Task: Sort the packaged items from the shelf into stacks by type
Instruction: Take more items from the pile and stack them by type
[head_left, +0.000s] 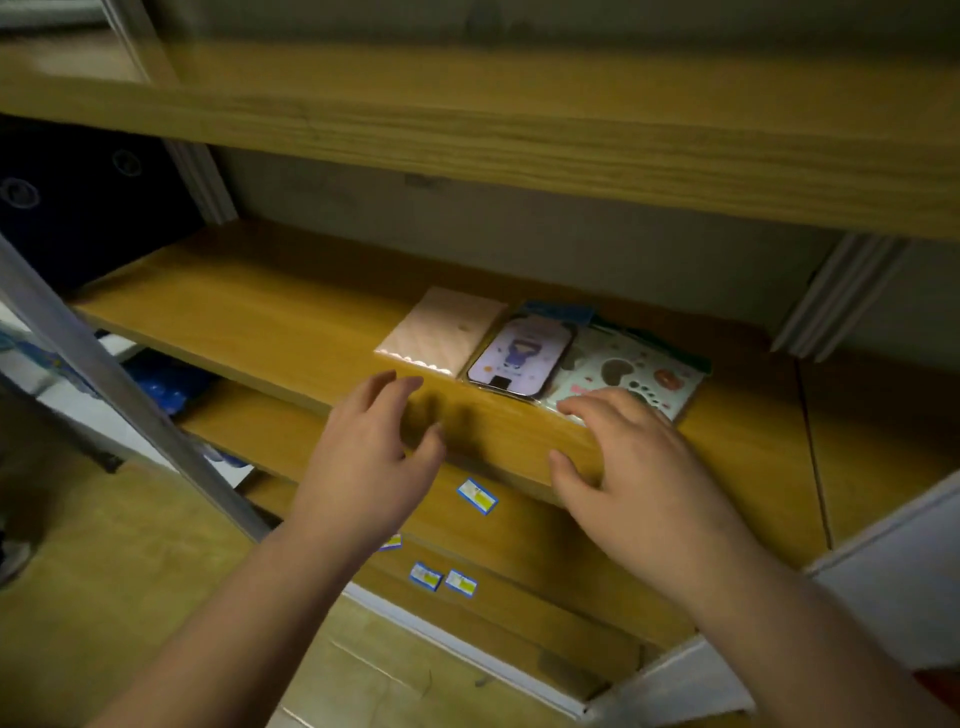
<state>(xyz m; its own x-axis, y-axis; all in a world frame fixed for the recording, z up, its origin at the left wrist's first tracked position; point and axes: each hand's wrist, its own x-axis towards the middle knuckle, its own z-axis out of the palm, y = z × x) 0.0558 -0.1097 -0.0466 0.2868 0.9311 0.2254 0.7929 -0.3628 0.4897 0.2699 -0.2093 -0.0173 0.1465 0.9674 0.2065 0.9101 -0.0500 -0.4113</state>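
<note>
Three packaged items lie side by side on the middle wooden shelf (260, 312): a pale pink packet (441, 330) on the left, a purple cartoon-figure pack (522, 356) in the middle, and a clear sticker sheet pack (631, 371) on the right, with other packs partly hidden beneath. My left hand (371, 457) hovers over the shelf's front edge, fingers loosely spread, holding nothing. My right hand (631, 462) is spread over the front edge, its fingertips at the near edge of the sticker sheet pack.
An upper shelf board (519, 114) overhangs the items. Lower shelves carry small blue-and-yellow labels (477, 496). A grey metal upright (104, 374) slants at left, a dark blue bin (78, 197) stands far left, white uprights (841, 291) at right.
</note>
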